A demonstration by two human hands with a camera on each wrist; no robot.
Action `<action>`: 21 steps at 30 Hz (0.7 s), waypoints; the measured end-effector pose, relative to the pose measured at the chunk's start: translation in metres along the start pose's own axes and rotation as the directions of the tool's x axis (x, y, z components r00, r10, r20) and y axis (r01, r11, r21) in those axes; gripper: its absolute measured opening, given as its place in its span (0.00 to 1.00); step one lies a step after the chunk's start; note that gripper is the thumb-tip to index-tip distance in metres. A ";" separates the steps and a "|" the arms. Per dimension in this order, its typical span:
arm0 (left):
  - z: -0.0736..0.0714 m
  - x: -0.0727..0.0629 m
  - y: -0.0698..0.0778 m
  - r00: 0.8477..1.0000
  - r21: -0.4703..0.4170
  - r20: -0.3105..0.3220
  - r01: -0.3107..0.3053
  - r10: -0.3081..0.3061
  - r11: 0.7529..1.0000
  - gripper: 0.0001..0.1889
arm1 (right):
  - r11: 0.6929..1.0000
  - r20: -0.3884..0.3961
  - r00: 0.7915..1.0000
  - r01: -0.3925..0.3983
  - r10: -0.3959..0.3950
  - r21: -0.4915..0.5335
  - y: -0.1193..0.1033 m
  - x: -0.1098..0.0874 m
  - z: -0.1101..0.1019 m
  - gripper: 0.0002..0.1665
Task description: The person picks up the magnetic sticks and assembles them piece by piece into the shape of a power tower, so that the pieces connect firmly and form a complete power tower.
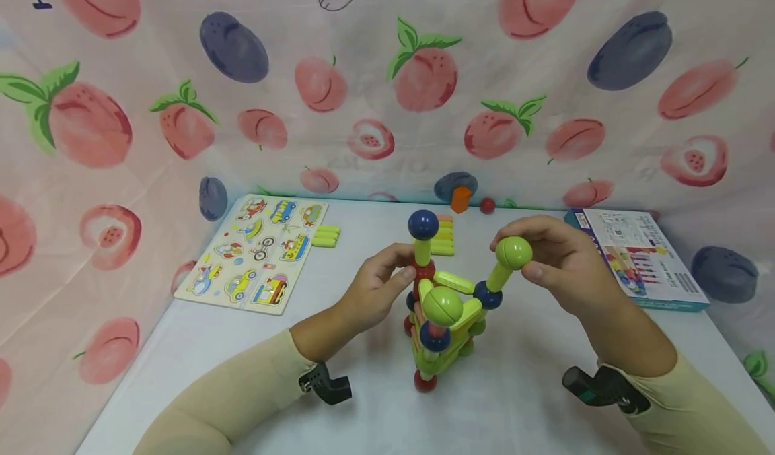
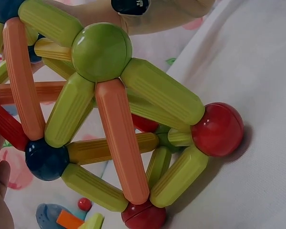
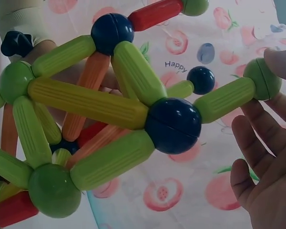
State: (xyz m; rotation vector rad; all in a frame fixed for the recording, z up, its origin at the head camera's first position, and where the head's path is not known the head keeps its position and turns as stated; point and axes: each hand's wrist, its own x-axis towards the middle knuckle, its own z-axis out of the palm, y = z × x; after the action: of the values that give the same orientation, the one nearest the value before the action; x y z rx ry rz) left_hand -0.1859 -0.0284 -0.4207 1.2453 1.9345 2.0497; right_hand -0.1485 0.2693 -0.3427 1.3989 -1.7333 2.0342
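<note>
A standing model of magnetic balls and sticks (image 1: 448, 357) rises from the white table, its body made of lime, yellow, orange and red rods. Near a red ball (image 1: 424, 270) at its upper left, my left hand (image 1: 375, 292) grips the frame with thumb and fingers. My right hand (image 1: 569, 266) pinches a green ball (image 1: 514, 253) between thumb and fingers. That ball caps a lime stick (image 3: 227, 100) that slants up from a dark blue ball (image 3: 173, 125). Other uprights end in a blue ball (image 1: 423, 224) and a green ball (image 1: 443, 305).
A picture puzzle board (image 1: 260, 248) lies at the left, beside a few lime sticks (image 1: 326, 236). More sticks (image 1: 443, 246) lie behind the model. An orange block (image 1: 461, 199) and a red ball (image 1: 487, 205) are at the back. A printed box (image 1: 648, 260) lies at the right.
</note>
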 end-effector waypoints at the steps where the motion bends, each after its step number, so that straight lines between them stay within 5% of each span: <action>1: 0.000 0.000 0.000 1.000 -0.001 0.000 -0.001 0.001 1.000 0.18 | 1.000 0.001 1.000 -0.005 0.005 -0.002 0.001 0.001 0.001 0.22; 11: 0.000 -0.001 -0.001 1.000 0.011 -0.003 0.001 -0.001 1.000 0.17 | 0.999 -0.023 0.999 -0.029 0.030 0.038 0.010 -0.005 0.004 0.34; 15: -0.001 -0.001 -0.001 1.000 0.035 0.000 -0.009 0.009 0.999 0.18 | 0.992 -0.093 0.988 -0.123 0.123 0.005 0.024 -0.028 0.000 0.26; 18: -0.002 -0.002 0.001 1.000 0.041 0.001 0.006 -0.006 0.999 0.23 | 0.937 -0.132 0.944 -0.320 0.302 -0.140 0.041 -0.057 0.000 0.30; 21: -0.004 -0.003 0.002 1.000 0.054 0.004 0.025 -0.026 0.998 0.28 | 0.811 -0.132 0.885 -0.462 0.446 -0.359 0.061 -0.083 0.002 0.25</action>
State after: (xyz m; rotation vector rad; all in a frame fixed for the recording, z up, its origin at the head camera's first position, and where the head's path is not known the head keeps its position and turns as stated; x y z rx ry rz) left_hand -0.1854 -0.0340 -0.4206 1.2279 2.0064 1.9934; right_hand -0.1376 0.2845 -0.4441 0.8712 -2.4660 1.7388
